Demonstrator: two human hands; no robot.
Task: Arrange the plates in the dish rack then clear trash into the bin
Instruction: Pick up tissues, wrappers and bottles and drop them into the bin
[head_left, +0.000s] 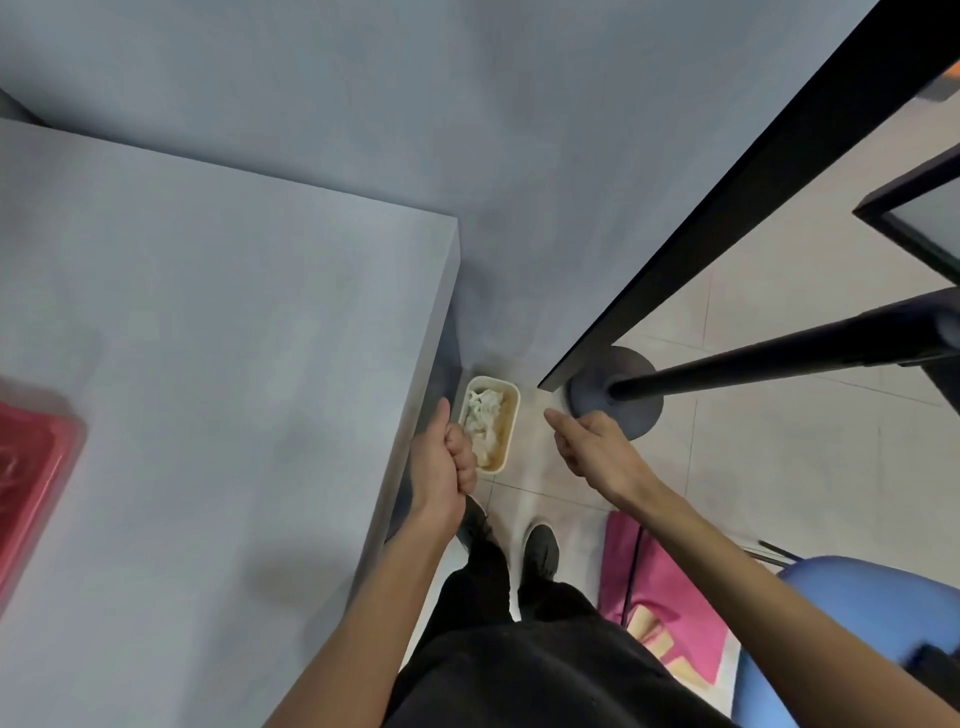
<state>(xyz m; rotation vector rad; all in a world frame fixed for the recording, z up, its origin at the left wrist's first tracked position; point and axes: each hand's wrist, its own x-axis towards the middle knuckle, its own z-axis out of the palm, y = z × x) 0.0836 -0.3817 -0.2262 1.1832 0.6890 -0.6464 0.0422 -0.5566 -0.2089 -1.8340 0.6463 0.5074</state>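
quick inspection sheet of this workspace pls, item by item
surface: grey table on the left; pale tiled floor beside it.
job's things: cream bin on the floor by the table corner, crumpled pale trash inside; plates and dish rack not in view.
clutter: red tray-like thing at the table's left edge, blurred.
hands: left hand over the bin's near left edge, fingers curled, nothing seen in it; right hand to the right of the bin, forefinger extended, holding nothing.
cables: black cable across a pink mat.
surroundings: black pole stand with a round base, blue chair at lower right.
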